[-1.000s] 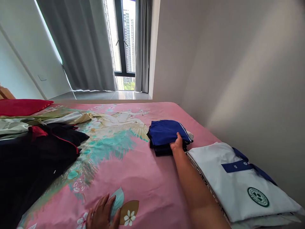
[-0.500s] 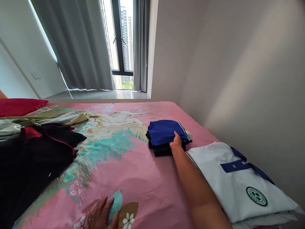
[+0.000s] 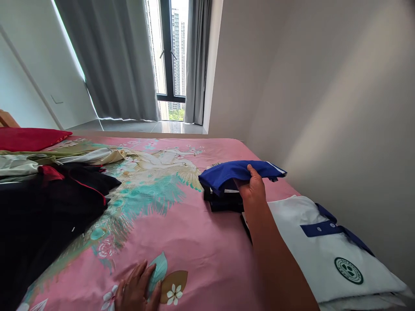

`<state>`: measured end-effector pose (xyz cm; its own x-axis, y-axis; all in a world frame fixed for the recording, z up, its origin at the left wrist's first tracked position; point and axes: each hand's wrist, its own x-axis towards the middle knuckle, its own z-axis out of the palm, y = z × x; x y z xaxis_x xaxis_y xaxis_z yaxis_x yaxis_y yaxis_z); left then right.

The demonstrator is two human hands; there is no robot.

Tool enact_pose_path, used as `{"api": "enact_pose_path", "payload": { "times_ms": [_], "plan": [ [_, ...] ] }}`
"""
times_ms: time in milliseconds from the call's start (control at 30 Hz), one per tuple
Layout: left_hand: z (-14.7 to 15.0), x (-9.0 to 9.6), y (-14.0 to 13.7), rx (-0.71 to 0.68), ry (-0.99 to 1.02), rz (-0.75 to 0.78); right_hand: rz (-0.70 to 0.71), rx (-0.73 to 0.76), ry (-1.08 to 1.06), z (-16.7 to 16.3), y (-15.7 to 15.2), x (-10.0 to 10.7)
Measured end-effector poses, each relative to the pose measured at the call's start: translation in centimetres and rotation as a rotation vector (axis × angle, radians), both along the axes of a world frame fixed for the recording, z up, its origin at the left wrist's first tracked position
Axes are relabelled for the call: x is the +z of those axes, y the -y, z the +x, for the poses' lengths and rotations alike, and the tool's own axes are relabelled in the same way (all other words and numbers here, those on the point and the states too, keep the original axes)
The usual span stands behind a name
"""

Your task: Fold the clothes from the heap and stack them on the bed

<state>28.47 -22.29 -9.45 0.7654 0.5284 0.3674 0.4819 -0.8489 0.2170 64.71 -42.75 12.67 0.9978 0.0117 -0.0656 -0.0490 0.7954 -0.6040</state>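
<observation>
My right hand [image 3: 254, 185] grips a folded blue garment [image 3: 223, 172] with a white stripe at its right end, thumb on top and fingers underneath. The blue cloth is lifted partly off a small stack of dark folded clothes [image 3: 223, 203], and its left end droops over them. My left hand [image 3: 138, 287] lies flat with fingers spread on the pink bedsheet [image 3: 194, 246], holding nothing. Beside my right forearm lies a folded white polo shirt [image 3: 298, 246] with a navy collar and a round green badge, on top of other folded pale clothes.
A loose heap of black clothing [image 3: 42, 220] with red trim spreads over the bed's left side. Pale garments [image 3: 97, 156] and a red cushion-like item [image 3: 32, 138] lie behind it. A wall [image 3: 324, 108] borders the right. Grey curtains [image 3: 110, 65] hang at the window.
My right hand has raised the blue garment from the stack and shifted it to the right, uncovering some of the dark clothes below. My left hand stays resting on the sheet.
</observation>
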Motion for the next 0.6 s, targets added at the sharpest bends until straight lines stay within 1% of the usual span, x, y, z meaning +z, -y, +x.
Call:
{"api": "enact_pose_path", "payload": {
  "times_ms": [67, 133, 200, 267, 300, 333, 400, 500, 567, 600],
  "plan": [
    [0.0, -0.1, 0.0, -0.008, 0.004, 0.009, -0.002, 0.019, -0.030, -0.7, 0.1, 1.2],
    [-0.1, -0.1, -0.1, -0.011, 0.007, 0.012, 0.000, 0.009, -0.093, -0.6, -0.2, 2.8],
    [-0.1, 0.0, -0.1, -0.012, 0.016, 0.015, 0.026, -0.027, -0.098, 0.3, -0.7, 4.2],
    [-0.1, 0.1, 0.0, -0.012, 0.034, 0.020, 0.033, -0.075, -0.085, 1.6, -1.0, 4.5],
    [-0.1, 0.1, 0.0, -0.015, 0.043, 0.022, 0.020, -0.093, -0.095, 2.2, -1.0, 4.1],
    [-0.1, 0.1, 0.1, -0.019, 0.048, 0.023, -0.003, -0.099, -0.125, 2.7, -1.0, 3.2],
    [-0.1, 0.1, 0.1, -0.023, 0.051, 0.023, -0.058, -0.078, -0.230, 3.3, -0.9, 0.2],
    [-0.2, 0.0, 0.1, -0.021, 0.043, 0.028, -0.121, -0.021, -0.380, 3.3, -0.7, -5.0],
    [-0.1, 0.0, 0.1, -0.031, 0.044, 0.040, -0.157, -0.002, -0.423, 3.4, -0.4, -7.4],
    [-0.1, 0.0, 0.1, -0.036, 0.048, 0.046, -0.174, 0.004, -0.426, 3.5, -0.3, -8.2]
  ]
}}
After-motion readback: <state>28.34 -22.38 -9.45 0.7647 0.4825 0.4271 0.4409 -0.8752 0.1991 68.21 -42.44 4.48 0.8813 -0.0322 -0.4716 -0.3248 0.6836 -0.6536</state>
